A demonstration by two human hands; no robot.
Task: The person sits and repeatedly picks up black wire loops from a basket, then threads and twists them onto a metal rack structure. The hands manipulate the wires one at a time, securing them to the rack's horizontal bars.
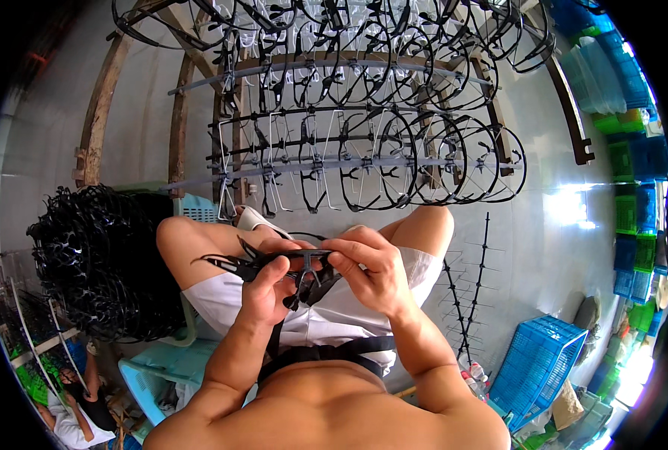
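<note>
Above my lap, I grip a dark plastic frame piece point(309, 279) between both hands. My left hand point(263, 289) is closed on its left end, with the thumb on the near side. Thin black strips point(229, 262) stick out leftward past the fingers of that hand. At the other end, the thumb and fingers of my right hand point(371, 271) pinch the piece near its upper edge. Part of the piece is hidden behind my fingers, and its exact kind is unclear.
Ahead stands a wooden rack point(176, 135) whose bars carry rows of black looped frames point(364, 161). A large heap of black pieces point(101, 262) lies left. Blue crates point(548, 360) stand right, beside bare wire hangers point(473, 292). Another person point(82, 412) is at lower left.
</note>
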